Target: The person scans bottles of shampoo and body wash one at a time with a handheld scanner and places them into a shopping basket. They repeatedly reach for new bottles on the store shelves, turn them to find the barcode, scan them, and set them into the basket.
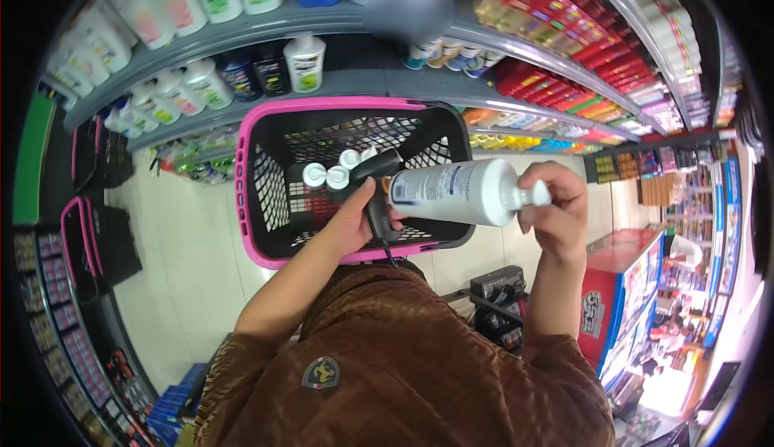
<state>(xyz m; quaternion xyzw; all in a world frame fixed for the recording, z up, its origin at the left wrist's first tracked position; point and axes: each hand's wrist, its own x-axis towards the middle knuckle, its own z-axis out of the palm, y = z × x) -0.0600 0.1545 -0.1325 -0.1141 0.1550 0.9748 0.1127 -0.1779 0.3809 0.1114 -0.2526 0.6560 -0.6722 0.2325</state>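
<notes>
My right hand (558, 209) holds a white bottle (455, 192) with a blue label, lying sideways, gripped at its cap end. My left hand (355, 223) grips a black handheld scanner (376, 189), whose head points at the bottle's base. Both are held over a black shopping basket with a pink rim (244, 181). Inside the basket stand several white-capped bottles (329, 175).
Grey shelves (339, 84) behind the basket carry white, dark and blue bottles; red boxes (564, 20) fill shelves at the right. More pink-rimmed baskets (89, 237) stand at the left on a white tiled floor. A red freezer chest (621, 286) is at lower right.
</notes>
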